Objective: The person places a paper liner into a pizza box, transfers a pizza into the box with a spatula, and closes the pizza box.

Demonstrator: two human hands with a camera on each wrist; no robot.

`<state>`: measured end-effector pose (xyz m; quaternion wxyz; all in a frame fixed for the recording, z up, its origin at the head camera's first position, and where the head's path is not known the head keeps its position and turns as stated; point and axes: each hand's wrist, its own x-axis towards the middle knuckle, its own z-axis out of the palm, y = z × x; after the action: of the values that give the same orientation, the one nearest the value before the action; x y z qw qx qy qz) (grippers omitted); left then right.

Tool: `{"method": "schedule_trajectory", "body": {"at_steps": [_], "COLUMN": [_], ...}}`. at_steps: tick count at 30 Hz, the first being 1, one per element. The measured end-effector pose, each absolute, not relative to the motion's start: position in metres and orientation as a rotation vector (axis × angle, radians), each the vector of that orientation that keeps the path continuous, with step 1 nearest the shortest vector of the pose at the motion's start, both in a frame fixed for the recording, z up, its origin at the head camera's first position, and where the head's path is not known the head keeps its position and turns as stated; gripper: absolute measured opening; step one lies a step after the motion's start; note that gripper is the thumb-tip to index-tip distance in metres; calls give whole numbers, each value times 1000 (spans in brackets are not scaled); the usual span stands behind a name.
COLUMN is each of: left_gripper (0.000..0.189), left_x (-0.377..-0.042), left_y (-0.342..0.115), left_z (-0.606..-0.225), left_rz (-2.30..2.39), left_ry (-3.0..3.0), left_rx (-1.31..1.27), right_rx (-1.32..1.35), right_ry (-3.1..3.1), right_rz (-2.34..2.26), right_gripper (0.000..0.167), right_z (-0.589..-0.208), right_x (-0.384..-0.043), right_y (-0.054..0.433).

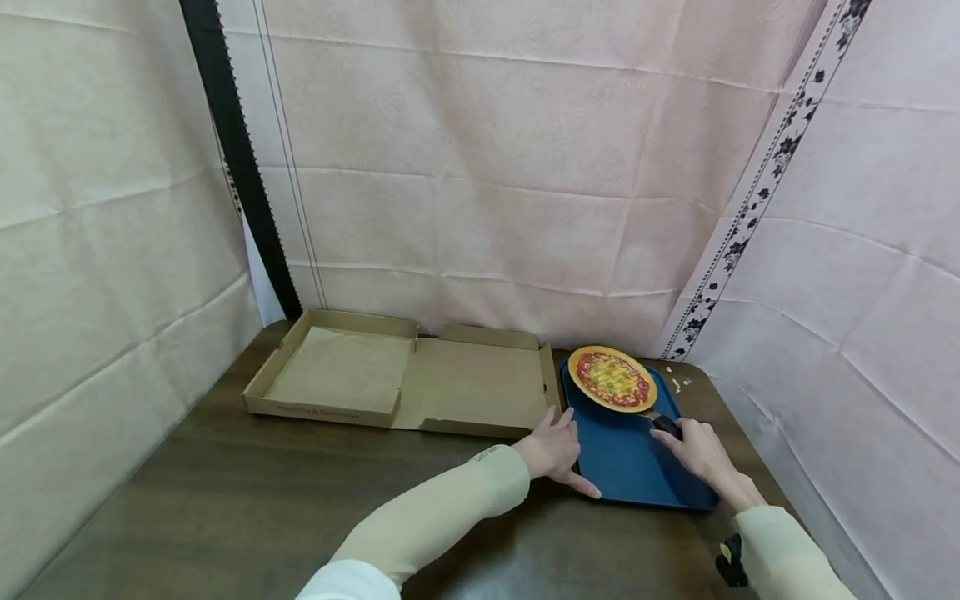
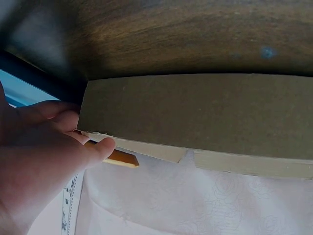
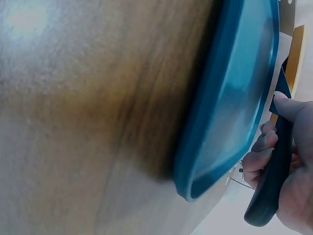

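My right hand (image 1: 701,454) grips the black handle of a spatula (image 3: 274,181). On the spatula's blade sits a round toy-like pizza (image 1: 613,379) with a yellow rim, red sauce and yellow-green topping; it hides most of the blade. Pizza and blade are over the far end of a blue tray (image 1: 630,467). With fingers spread, my left hand (image 1: 553,450) is at the tray's left edge, against the near right corner of an open cardboard pizza box (image 1: 480,379). The left wrist view shows its fingers right at the box's side wall (image 2: 195,112).
The box's left half holds a sheet of paper (image 1: 341,367), and its lid half lies flat beside the tray. Small pale scraps (image 1: 677,383) lie on the brown wooden table (image 1: 225,500) right of the tray. Pale cloth (image 1: 465,167) hangs behind and at both sides.
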<state>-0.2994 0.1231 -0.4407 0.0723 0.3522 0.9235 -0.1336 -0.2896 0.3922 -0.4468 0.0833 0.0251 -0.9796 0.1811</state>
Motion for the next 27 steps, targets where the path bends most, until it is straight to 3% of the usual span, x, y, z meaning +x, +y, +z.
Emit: {"method": "schedule_trajectory", "body": {"at_steps": [27], "left_gripper": [108], "left_x": [-306], "left_y": [115], "left_z": [-444], "left_rz": [-287], "left_ry": [2788], "left_rx": [1164], "right_rx": [119], "right_ry": [-2910], "right_rz": [535], "right_gripper": [36], "right_z": [-420], "right_x": [-293], "right_y": [387]}}
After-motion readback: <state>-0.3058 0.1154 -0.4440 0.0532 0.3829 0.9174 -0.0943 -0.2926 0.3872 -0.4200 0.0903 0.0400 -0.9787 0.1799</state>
